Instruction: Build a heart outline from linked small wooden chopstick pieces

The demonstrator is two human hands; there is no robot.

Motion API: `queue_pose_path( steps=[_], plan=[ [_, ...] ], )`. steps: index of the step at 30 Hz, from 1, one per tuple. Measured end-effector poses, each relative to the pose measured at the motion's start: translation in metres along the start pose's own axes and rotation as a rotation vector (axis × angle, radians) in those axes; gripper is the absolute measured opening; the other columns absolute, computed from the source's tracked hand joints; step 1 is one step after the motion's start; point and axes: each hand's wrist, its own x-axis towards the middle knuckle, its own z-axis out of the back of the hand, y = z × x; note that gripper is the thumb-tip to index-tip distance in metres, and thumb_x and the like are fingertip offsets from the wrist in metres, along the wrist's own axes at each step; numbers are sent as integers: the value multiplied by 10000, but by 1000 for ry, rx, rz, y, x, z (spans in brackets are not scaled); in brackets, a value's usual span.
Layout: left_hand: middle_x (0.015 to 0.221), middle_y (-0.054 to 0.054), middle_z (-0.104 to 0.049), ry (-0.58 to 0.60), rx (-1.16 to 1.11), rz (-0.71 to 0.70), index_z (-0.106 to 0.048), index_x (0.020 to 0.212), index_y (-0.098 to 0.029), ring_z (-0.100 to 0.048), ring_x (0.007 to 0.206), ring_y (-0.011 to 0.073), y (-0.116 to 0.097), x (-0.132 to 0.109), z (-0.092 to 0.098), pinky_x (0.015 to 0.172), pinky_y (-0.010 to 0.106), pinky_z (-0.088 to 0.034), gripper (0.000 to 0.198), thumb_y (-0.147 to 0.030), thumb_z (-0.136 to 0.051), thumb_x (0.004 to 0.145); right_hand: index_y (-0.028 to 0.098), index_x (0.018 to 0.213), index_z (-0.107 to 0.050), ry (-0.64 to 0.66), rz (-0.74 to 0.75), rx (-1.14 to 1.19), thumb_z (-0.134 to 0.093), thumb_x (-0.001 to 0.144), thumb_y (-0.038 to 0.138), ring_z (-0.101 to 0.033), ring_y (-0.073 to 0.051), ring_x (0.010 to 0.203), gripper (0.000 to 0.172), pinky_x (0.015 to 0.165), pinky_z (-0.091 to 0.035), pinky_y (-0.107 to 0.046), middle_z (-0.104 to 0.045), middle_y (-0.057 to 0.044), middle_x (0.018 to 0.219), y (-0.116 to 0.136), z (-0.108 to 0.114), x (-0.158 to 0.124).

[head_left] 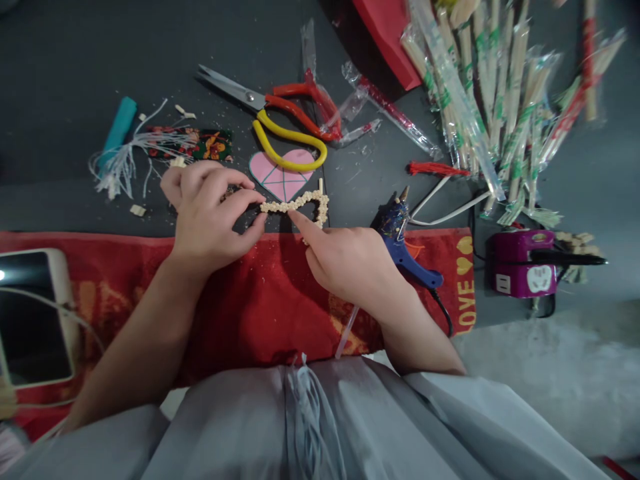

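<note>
Pinching with thumb and fingertips, the left hand [210,213] is closed on the left end of a small frame [300,202] made of pale, knobbly bits joined in a strip. The right hand [350,263] lays its forefinger on the strip's middle. Its other fingers are curled, and whether the thumb grips from below is hidden.

The frame lies on the dark table [75,67], just past the edge of a red cloth [250,307]. It looks light and stiff but brittle at the joints, so it is best held along a straight run, close to where it is pressed, not at the corner.

A pink paper heart [280,175] lies just behind it, with scissors [280,123] beyond. A blue glue gun [400,240] sits close by the right wrist, its nozzle up, and its cord could snag. Wrapped chopsticks [490,87] are piled far right, and a phone [30,320] rests at the left.
</note>
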Motion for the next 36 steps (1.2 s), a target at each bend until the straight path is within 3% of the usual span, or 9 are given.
queue_pose_path(
  steps=[12, 25, 36],
  plan=[
    [1126, 15, -643, -78, 40, -101, -653, 1004, -235, -527, 1162, 273, 6, -1, -7, 1023, 483, -410, 137, -346, -667, 925, 229, 1647, -293, 0, -12, -16, -303, 1021, 207, -769, -241, 814, 627, 542, -325, -306, -803, -105, 958, 0, -1, 0],
    [1146, 2, -626, -42, 49, -74, -637, 1039, -280, -529, 1179, 285, 5, -2, -5, 1034, 517, -416, 122, -349, -650, 939, 231, 1653, -273, 16, -10, -15, -304, 1015, 206, -773, -255, 820, 639, 559, -369, -291, -803, -114, 964, -1, 0, 1],
    [1146, 6, -624, -36, 42, -81, -661, 1029, -246, -506, 1187, 269, 6, -2, -6, 1050, 474, -391, 146, -363, -643, 944, 226, 1652, -274, 16, -3, -19, -296, 1015, 204, -767, -249, 816, 637, 555, -363, -292, -803, -120, 964, -1, -1, 0]
  ],
)
